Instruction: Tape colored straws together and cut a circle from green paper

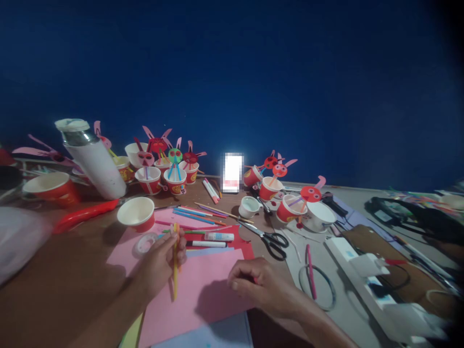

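desk back edge, left: rabbit-topped cups, straws inside apparently propping paper heads | nearer, plain cup, no contents visible | left hand, above pink sheet: fingers pinch yellow strawlike piece near its top, seemingly leaving its length free | right hand, sheet's right edge: fingers curled, grip unclear

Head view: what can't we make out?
All in the head view:
Right hand: its curled fingers hide whether it grips anything.
Yellow strip: partly covered by the left hand.
Glowing patch: content lost to pixelation and glare.
Pale plastic bag: cut off by the left edge.
White tube: label too small and blurred to read.
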